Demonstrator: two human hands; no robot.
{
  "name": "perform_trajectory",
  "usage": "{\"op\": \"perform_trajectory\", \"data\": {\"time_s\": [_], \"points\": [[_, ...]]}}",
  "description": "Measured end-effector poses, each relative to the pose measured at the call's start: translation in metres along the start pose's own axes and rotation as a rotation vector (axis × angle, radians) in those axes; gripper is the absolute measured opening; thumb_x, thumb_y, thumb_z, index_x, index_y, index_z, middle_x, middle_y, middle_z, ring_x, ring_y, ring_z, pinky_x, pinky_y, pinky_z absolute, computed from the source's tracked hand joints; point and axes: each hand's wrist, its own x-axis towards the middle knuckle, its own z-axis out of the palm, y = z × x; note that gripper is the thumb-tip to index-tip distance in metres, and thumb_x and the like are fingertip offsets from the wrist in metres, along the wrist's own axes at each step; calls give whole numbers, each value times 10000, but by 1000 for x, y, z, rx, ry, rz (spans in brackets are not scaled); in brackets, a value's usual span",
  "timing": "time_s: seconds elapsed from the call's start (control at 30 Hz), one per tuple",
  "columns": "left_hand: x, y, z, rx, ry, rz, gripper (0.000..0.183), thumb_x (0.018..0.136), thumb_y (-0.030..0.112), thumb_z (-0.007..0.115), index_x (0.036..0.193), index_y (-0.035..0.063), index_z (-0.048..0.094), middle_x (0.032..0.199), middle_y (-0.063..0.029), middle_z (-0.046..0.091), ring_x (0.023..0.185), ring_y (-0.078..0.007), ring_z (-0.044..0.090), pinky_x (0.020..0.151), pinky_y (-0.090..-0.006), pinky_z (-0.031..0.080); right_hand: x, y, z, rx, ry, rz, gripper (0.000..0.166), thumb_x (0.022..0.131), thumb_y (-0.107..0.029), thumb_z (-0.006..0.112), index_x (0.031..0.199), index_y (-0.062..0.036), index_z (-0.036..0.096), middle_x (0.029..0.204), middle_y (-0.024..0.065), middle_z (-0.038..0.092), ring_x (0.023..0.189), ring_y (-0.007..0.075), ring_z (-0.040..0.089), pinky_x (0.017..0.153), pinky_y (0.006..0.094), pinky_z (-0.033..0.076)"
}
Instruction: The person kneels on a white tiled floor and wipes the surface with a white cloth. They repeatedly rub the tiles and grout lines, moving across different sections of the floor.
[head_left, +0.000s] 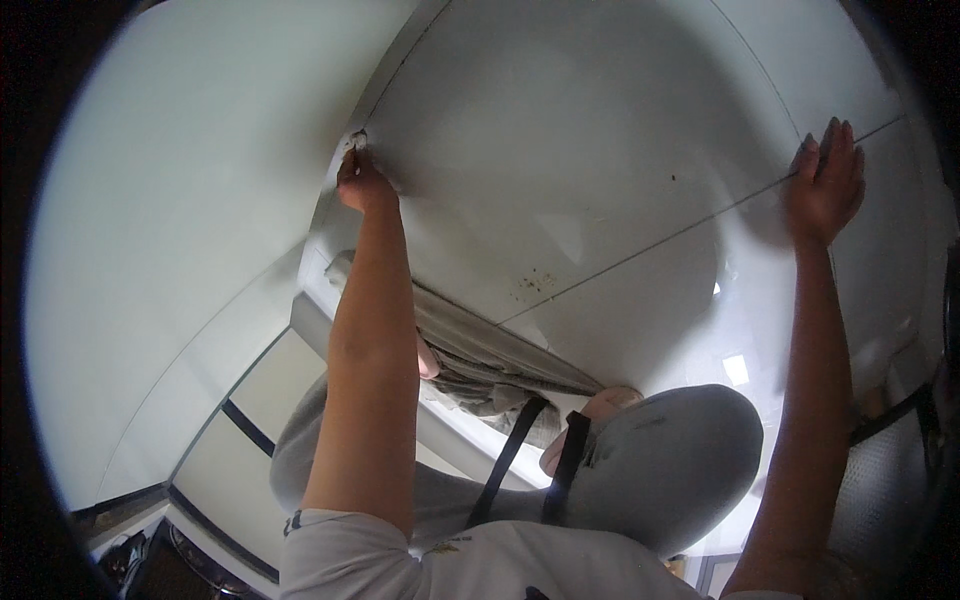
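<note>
At the upper left, my left hand (367, 180) holds a small, pale, crumpled cloth or tissue (355, 141) against the foot of the wall, where it meets the tiled floor. My right hand (825, 184) rests palm down on the glossy grey floor tiles (600, 112) at the far right, near a joint, fingers slightly apart and holding nothing. A patch of dark crumbs (535, 282) lies on the floor between my arms, with a small dark speck (673, 178) further up. A grey-brown cloth (487, 360) lies bunched by my feet, partly hidden by my left forearm.
The pale wall (187, 187) rises on the left, with a skirting strip along its base. My bent knees (682, 457) and pinkish footwear (611, 401) are close below. Dark straps (517, 457) hang before me. Framed light panels (277, 367) stand at the lower left.
</note>
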Motion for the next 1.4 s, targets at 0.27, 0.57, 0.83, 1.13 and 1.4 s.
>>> {"op": "perform_trajectory", "data": {"time_s": [0.27,0.57,0.83,1.13,1.4], "points": [[21,-4,15,-170,-59,167,154,770,166,719,835,27,718,812,-112,697,730,-224,653,680,-335,515,2,6,10,39,43,-53,544,977,-497,306,1395,-163,406,1447,82,387,1351,325,318,1107,516,220],[-7,94,46,-238,-11,26,204,794,188,702,791,-16,686,771,-114,688,692,-216,639,661,-342,509,3,11,6,-25,60,-80,555,970,-495,344,1374,-126,438,1426,87,423,1318,353,367,1092,510,261],[-23,218,100,-159,-153,533,214,849,286,664,833,80,720,830,-108,691,766,-219,645,709,-334,513,3,8,7,35,73,-55,547,964,-501,343,1367,-147,450,1423,85,430,1336,376,331,1100,533,215],[-55,235,99,-381,-284,850,164,833,85,627,980,111,696,1015,-90,669,948,-273,622,836,-350,496,5,5,1,20,24,15,546,962,-516,333,1414,-211,370,1475,24,351,1387,315,257,1128,529,154],[-67,226,60,-598,-459,491,167,844,61,644,981,128,711,1013,-46,696,880,-206,663,819,-288,520,2,5,3,0,-2,41,543,954,-505,361,1414,-217,370,1472,4,355,1394,284,250,1140,507,146]]}}
